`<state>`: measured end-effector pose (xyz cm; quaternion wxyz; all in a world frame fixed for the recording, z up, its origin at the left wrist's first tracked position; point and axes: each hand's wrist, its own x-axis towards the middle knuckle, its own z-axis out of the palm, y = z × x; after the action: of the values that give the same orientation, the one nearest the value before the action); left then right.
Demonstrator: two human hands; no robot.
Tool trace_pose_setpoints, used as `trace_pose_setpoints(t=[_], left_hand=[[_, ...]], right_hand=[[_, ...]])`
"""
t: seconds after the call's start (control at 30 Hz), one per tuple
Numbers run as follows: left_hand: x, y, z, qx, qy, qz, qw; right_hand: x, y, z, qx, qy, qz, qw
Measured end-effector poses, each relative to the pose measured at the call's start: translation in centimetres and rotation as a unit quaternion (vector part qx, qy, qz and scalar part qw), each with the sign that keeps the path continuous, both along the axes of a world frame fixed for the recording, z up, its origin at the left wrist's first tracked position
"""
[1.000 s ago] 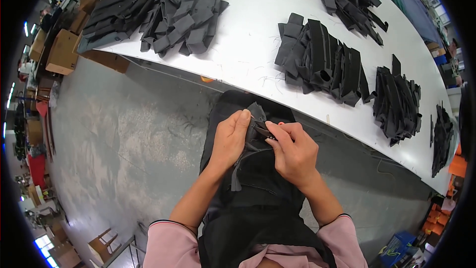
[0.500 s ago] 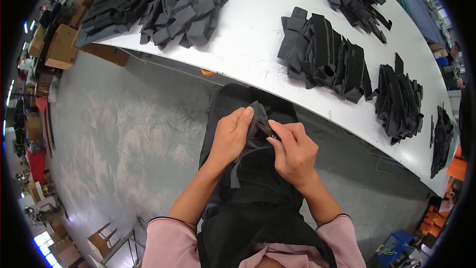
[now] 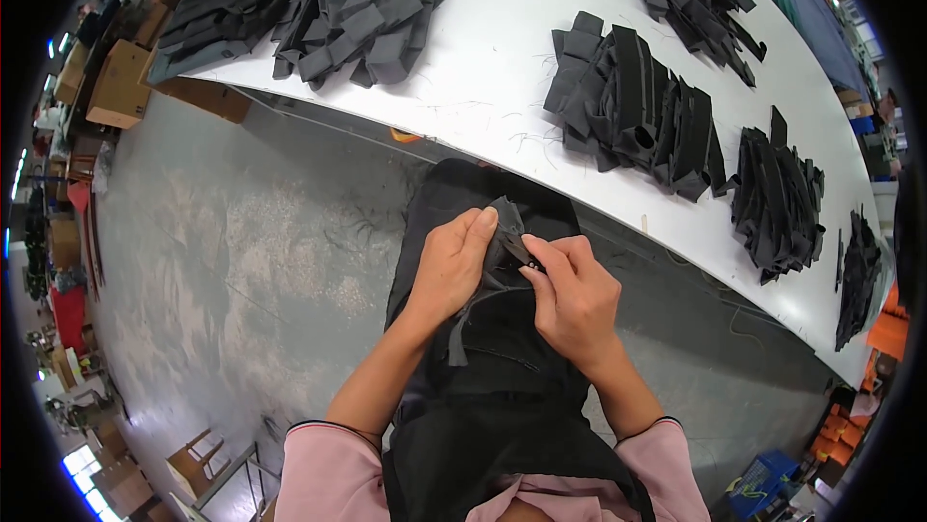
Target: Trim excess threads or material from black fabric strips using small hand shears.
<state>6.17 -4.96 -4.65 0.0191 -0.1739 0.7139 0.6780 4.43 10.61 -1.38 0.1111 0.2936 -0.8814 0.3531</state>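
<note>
Over my lap, my left hand (image 3: pixel 447 263) pinches a dark grey fabric piece (image 3: pixel 505 211) between thumb and fingers. A narrow strip (image 3: pixel 458 343) of the grey cloth hangs below that hand, over my black apron (image 3: pixel 492 435). My right hand (image 3: pixel 581 302) is closed around small dark thread snips (image 3: pixel 519 250), mostly hidden by the fingers. Their blades point up and left, lying against the fabric near my left thumb. Whether the blades are apart cannot be made out.
A white table (image 3: pixel 483 68) slants across in front of me, its edge just beyond my knees. On it lie stacked dark fabric pieces (image 3: pixel 362 25), black strap bundles (image 3: pixel 637 116) and more bundles (image 3: pixel 777 198) at right. Cardboard boxes (image 3: pixel 118 83) and a wooden chair (image 3: pixel 196 464) stand left.
Both hands stay almost in place, still holding the fabric and the snips. The snips' blades have shifted slightly against the cloth.
</note>
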Motion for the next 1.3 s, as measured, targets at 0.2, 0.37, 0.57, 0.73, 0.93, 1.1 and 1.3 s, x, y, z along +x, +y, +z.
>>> trace_pose_setpoints(t=[0.2,0.37,0.57,0.73,0.93,1.1,1.3], left_hand=[[0.1,-0.2,-0.4,0.011,-0.004,-0.004,1.000],[0.1,-0.4,-0.7,0.035,-0.023,-0.025,0.999],[-0.1,-1.6,1.4,0.168,-0.129,-0.118,0.970],[0.4,-1.9,0.6,0.197,-0.132,-0.120,0.964],[0.4,-2.4,1.2,0.193,-0.146,-0.167,0.956],[0.5,-2.2,1.0,0.210,-0.140,-0.178,0.951],[0.5,-2.2,1.2,0.212,-0.154,-0.165,0.951]], right_hand=[[0.1,0.1,-0.7,-0.042,0.008,-0.017,0.999],[-0.2,0.0,-0.9,-0.034,-0.017,-0.002,0.999],[-0.9,1.0,-0.1,-0.048,-0.092,0.044,0.994],[-2.5,1.6,1.3,0.036,-0.026,0.153,0.987],[-3.6,1.7,2.3,0.117,-0.009,0.264,0.957],[-4.0,1.2,3.1,0.153,-0.025,0.316,0.936],[-4.3,0.6,3.0,0.162,0.031,0.340,0.926]])
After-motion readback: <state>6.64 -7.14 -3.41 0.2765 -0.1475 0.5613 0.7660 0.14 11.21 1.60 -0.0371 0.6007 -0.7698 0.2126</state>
